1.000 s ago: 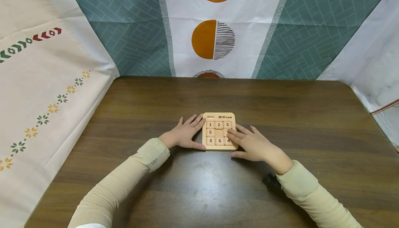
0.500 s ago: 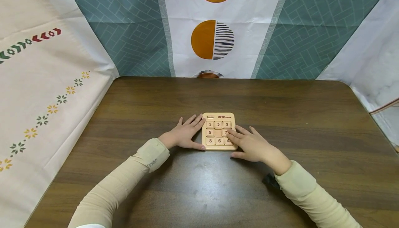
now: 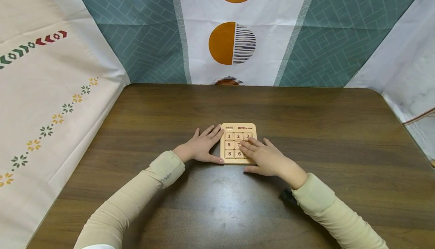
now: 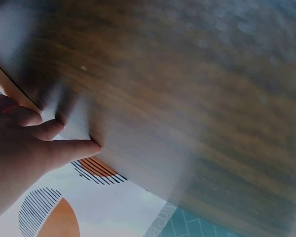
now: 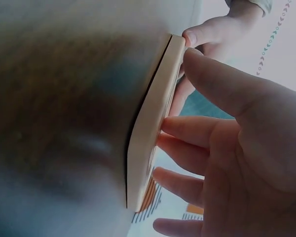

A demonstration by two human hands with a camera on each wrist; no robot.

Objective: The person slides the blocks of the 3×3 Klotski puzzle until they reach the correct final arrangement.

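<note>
A wooden number sliding puzzle [image 3: 238, 162] lies flat on the table. My left hand [image 3: 203, 146] rests along its left side, fingers spread and straight, thumb at the lower left corner. Straight fingertips of my right hand [image 3: 272, 161] press on the tile marked 7 [image 3: 238, 144] in the middle of the board; its thumb lies beyond the lower edge. Tiles 1, 2, 3, 5, 8 and 6 show; the right hand covers the lower right of the board. In the right wrist view, the puzzle's thick edge [image 5: 153, 108] stands beside the fingers.
The brown wooden table [image 3: 217, 211] extends all around the puzzle. Behind it hangs a teal and white patterned cloth [image 3: 149, 33]; a cream embroidered cloth [image 3: 44, 98] hangs at the left. A dark object [image 3: 288, 197] sits under the right wrist.
My right hand has moved left, and tile 7 has slid with it from the middle row's right column into the centre gap. The left hand and the board stay put.
</note>
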